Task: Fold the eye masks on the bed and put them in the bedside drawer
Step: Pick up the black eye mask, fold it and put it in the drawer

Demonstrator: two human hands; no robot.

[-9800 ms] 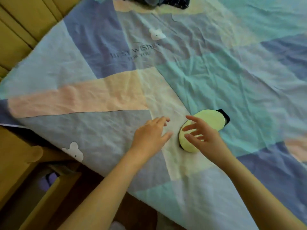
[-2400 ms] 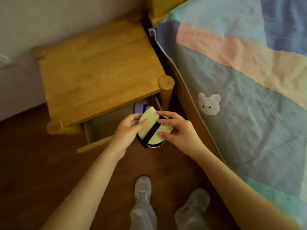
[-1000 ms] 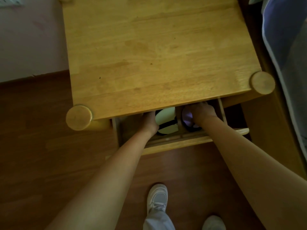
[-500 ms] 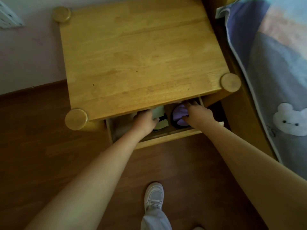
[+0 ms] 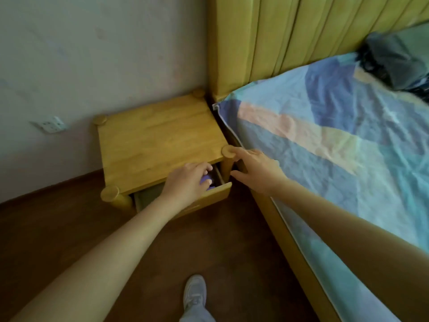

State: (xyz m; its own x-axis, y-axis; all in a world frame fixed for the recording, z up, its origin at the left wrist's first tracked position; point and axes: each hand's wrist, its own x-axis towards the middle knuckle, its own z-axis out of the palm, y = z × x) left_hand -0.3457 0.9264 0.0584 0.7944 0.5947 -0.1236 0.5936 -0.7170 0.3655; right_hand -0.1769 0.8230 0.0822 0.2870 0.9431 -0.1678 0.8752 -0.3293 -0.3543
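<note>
Mask under left grip (drawer)

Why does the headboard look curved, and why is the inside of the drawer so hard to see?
Head view: the wide-angle lens bends the headboard near the frame's edge; the drawer lies in shadow under the nightstand top, with the left hand covering most of its opening; the whole picture is dim and slightly soft.

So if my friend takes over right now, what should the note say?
Left hand: open, over the open drawer, fingers above a purple eye mask inside.
Right hand: open, holding nothing, beside the nightstand's corner post.
Done: purple mask is in the drawer. The hand hides the rest of the inside.
Left: check the bed for more masks, then shut the drawer.
</note>
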